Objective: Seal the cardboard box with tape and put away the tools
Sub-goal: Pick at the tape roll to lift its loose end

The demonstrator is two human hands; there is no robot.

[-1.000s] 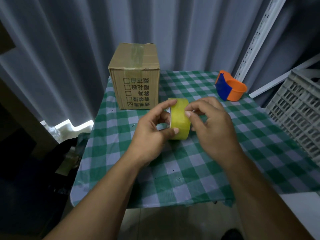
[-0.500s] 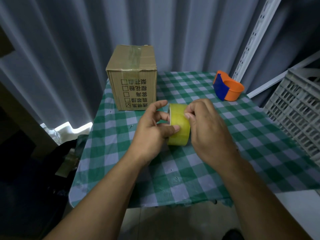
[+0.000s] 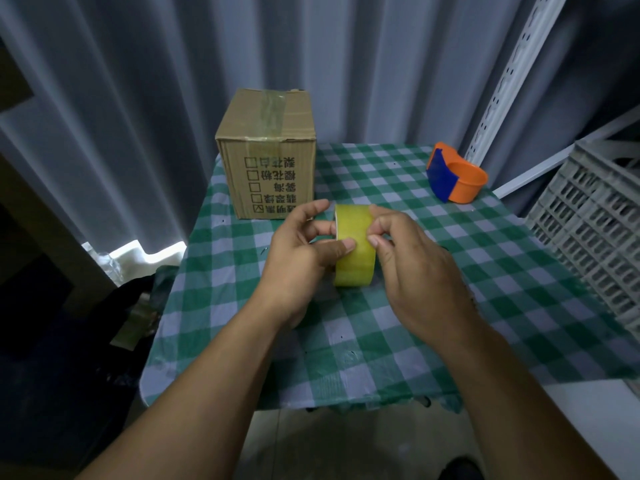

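A yellowish roll of packing tape (image 3: 355, 251) stands on edge above the middle of the green checked table (image 3: 450, 306). My left hand (image 3: 301, 251) grips it, fingers through the core and thumb on the outer face. My right hand (image 3: 412, 268) touches the roll's right side, thumb and forefinger pinching at its surface. The cardboard box (image 3: 270, 157) sits at the table's back left corner, flaps closed, with a strip of clear tape along its top and down the front. An orange and blue tape cutter (image 3: 457, 180) lies at the back right.
A grey plastic crate (image 3: 595, 223) stands just off the table's right edge. Grey curtains hang behind the table, and a white perforated shelf upright (image 3: 509, 74) rises at the back right. Dark clutter lies on the floor to the left.
The roll and both hands have stayed near the table's middle. My right fingers have shifted slightly down the roll's outer face, picking at it.
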